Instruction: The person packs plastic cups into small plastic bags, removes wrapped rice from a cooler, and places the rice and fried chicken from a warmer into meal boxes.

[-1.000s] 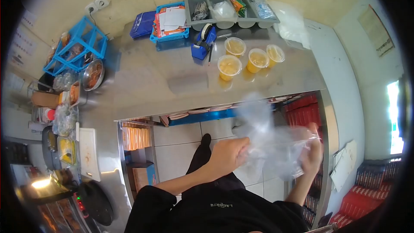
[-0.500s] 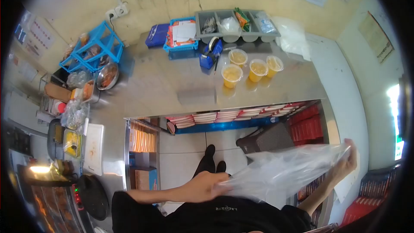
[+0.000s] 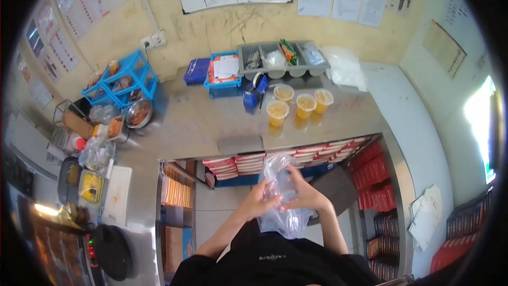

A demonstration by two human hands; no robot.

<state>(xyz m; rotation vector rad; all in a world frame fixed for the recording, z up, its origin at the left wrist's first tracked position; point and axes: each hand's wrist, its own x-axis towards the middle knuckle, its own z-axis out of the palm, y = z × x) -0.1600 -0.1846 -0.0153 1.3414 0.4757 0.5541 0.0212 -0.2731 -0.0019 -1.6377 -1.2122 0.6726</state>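
Two hands [image 3: 259,201] hold one clear bag [image 3: 287,223] before four cups [image 3: 277,112].

Clear plastic bag [image 3: 286,222], super thin and all crinkly, kinda bunched up between the left hand [image 3: 259,200] and right hand [image 3: 307,195].

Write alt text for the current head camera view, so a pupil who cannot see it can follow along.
A person in a black top handles a clear plastic bag in front of a metal counter. On it stand four clear cups with yellow contents, a blue tape dispenser beside them and a gray divided tray behind.
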